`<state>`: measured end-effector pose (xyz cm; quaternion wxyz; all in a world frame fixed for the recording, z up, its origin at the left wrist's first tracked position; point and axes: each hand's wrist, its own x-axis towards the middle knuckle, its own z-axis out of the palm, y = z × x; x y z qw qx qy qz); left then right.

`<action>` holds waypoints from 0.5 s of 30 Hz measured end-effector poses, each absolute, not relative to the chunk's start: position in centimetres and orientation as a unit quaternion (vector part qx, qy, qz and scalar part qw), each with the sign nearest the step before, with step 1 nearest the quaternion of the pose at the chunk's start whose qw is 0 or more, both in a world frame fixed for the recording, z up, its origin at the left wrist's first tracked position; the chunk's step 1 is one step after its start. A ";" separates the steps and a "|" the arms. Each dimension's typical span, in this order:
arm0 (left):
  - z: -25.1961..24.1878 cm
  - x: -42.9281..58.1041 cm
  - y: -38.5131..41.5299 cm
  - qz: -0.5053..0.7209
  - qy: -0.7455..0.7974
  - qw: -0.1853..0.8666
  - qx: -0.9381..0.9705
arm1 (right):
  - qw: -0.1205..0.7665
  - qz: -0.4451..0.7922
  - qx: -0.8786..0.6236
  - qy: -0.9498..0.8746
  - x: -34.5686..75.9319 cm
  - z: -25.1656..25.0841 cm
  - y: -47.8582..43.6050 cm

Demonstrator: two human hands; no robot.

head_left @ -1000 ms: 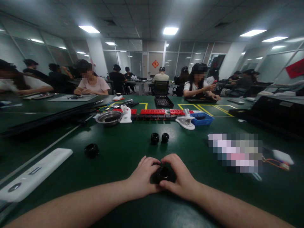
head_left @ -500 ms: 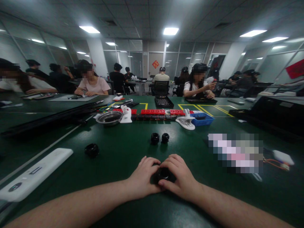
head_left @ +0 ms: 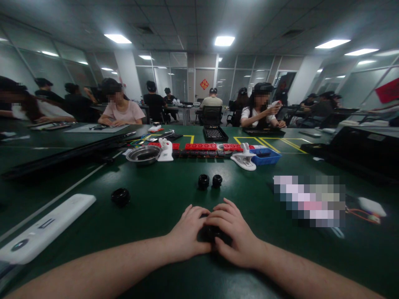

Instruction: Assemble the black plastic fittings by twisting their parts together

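Close to the table's near side, a glossy black round part sits between my two hands, mostly covered by fingers. My left hand curls around its left side, thumb low and fingers over the far edge. From the right, my right hand wraps over its top, with the forefinger lifted a little. Just beyond the hands stand two black ring-shaped parts, the left one slightly larger than the right one. A similar black ring-shaped part lies apart to the left.
A white power bank-like device lies at left. Farther back are a metal bowl, white clips, a red-and-black strip and a blue tray. A blurred-out item lies right. Co-workers sit beyond.
The fingers of my right hand have shifted over the black part, its thumb drawing back and forefinger rising. My left hand stays almost still.
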<state>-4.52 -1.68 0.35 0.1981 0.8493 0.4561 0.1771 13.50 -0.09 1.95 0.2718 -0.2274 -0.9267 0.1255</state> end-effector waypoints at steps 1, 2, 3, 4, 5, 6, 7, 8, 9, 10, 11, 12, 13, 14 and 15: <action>0.3 -4.5 -1.7 0.177 0.456 0.198 0.849 | 0.266 0.127 -0.211 -0.932 13.6 2.0 -0.1; 0.2 -4.6 -1.6 0.175 0.456 0.198 0.850 | 0.264 0.127 -0.202 -0.935 13.7 2.0 -0.1; 0.2 -4.6 -1.6 0.174 0.454 0.198 0.851 | 0.267 0.127 -0.205 -0.933 13.7 1.9 -0.1; 0.2 -4.6 -1.6 0.172 0.452 0.198 0.853 | 0.276 0.125 -0.218 -0.928 13.7 1.8 -0.1; 0.3 -4.6 -1.6 0.172 0.450 0.199 0.853 | 0.287 0.122 -0.236 -0.920 13.7 1.7 0.0; 0.3 -4.6 -1.6 0.172 0.450 0.202 0.853 | 0.298 0.118 -0.255 -0.912 13.6 1.6 0.0; 0.5 -4.6 -1.6 0.172 0.450 0.205 0.852 | 0.304 0.115 -0.273 -0.906 13.5 1.5 0.0; 0.6 -4.6 -1.6 0.172 0.452 0.208 0.850 | 0.304 0.114 -0.286 -0.902 13.4 1.5 0.0; 0.6 -4.6 -1.6 0.172 0.454 0.212 0.848 | 0.301 0.113 -0.293 -0.900 13.3 1.5 0.0; 0.7 -4.6 -1.7 0.171 0.456 0.213 0.847 | 0.297 0.115 -0.290 -0.902 13.3 1.6 -0.1; 0.7 -4.5 -1.7 0.170 0.457 0.214 0.847 | 0.292 0.120 -0.276 -0.908 13.3 1.7 -0.1; 0.7 -4.5 -1.7 0.170 0.457 0.213 0.846 | 0.287 0.127 -0.253 -0.915 13.3 1.8 -0.2; 0.7 -4.5 -1.7 0.170 0.458 0.212 0.846 | 0.283 0.134 -0.226 -0.922 13.3 2.0 -0.2; 0.7 -4.5 -1.7 0.171 0.458 0.211 0.846 | 0.282 0.140 -0.200 -0.928 13.4 2.0 -0.2; 0.6 -4.5 -1.7 0.172 0.458 0.210 0.846 | 0.280 0.143 -0.182 -0.932 13.5 2.1 -0.2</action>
